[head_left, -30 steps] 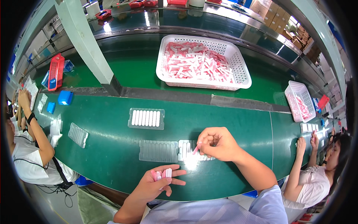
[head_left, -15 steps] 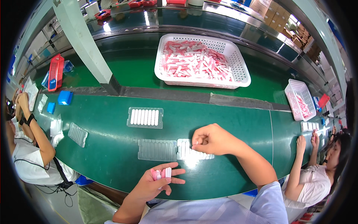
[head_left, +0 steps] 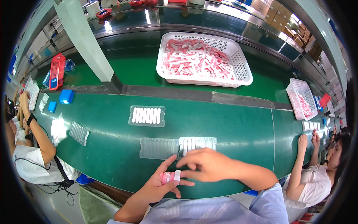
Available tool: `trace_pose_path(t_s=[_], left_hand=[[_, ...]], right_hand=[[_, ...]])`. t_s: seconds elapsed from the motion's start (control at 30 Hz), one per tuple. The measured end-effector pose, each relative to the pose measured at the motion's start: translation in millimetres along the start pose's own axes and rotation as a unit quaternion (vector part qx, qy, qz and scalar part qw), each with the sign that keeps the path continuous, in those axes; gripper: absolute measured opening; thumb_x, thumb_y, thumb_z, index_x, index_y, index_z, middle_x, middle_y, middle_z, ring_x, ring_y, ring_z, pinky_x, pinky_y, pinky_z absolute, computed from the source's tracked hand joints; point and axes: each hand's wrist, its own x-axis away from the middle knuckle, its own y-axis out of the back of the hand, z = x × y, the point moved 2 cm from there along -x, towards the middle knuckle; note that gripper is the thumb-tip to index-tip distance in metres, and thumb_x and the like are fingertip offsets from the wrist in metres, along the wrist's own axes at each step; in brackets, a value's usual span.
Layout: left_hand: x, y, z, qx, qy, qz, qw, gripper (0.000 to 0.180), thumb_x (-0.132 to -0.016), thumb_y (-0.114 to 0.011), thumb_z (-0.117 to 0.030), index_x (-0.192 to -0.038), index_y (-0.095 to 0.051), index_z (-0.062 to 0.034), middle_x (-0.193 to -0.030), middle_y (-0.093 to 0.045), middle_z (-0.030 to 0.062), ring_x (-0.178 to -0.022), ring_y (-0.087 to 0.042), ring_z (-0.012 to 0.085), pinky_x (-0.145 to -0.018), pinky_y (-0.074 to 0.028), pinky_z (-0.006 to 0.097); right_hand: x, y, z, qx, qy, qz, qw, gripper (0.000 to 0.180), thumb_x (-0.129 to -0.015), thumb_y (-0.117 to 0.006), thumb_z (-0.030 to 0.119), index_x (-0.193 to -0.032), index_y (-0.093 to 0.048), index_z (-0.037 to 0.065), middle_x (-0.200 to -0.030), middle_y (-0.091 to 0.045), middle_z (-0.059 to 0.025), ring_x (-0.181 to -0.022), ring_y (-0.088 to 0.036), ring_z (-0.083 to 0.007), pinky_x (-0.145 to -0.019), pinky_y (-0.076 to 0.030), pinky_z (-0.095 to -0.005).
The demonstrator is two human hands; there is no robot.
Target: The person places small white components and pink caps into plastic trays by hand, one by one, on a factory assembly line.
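Observation:
My left hand (head_left: 154,187) is closed around a small bundle of pink-and-white sticks (head_left: 170,177), low over the near edge of the table. Just to its right, my right hand (head_left: 209,164) hovers with its fingers apart and slightly blurred, the fingertips close to the bundle. Behind the hands lies a clear grooved tray (head_left: 214,145) with white sticks in some of its grooves; my right hand covers its lower part. A second clear grooved tray (head_left: 158,148) adjoins it on the left and looks bare. Farther back sits a tray (head_left: 163,121) with a row of white sticks.
A large white basket (head_left: 244,76) heaped with pink-and-white pieces stands beyond the dark ledge (head_left: 167,93). A metal post (head_left: 84,41) rises at the left. Another grooved tray (head_left: 79,133) lies left. People work on both sides; a smaller white basket (head_left: 294,95) is at the right.
My right hand has left the right-hand tray and come toward my left hand, its pinch loosened. My left hand has shifted slightly right with the sticks. More white sticks in that tray are now visible.

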Motion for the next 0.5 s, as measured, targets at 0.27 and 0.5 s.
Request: trace_pose_path(t_s=[0.27,0.5], left_hand=[[-5.8,10.8,-5.5,0.096,0.113,0.139,0.979,0.053,-0.108,-0.054,-0.014,-0.156,-0.035,0.0008,-0.137,-0.06,0.0246,-0.108,-0.072,0.0284,-0.054,-0.047,0.022],[-8.2,5.2,5.5,0.045,0.09,0.014,0.995,0.024,-0.107,-0.055,-0.009,-0.128,-0.058,0.002,-0.097,-0.067,0.0098,-0.062,-0.052,0.0083,-0.047,-0.032,0.021]], right_hand=[[8.9,2.1,-7.1,0.025,0.179,-0.036,0.983,0.013,-0.092,-0.069,0.013,-0.104,-0.073,0.009,-0.081,-0.06,-0.0073,-0.069,-0.064,-0.0278,-0.062,-0.051,-0.0406],[7.6,2.5,-8.2,0.098,0.179,-0.055,0.977,0.021,-0.092,-0.067,0.01,-0.112,-0.071,0.009,-0.084,-0.06,-0.0067,-0.071,-0.063,-0.0291,-0.064,-0.053,-0.0409]])
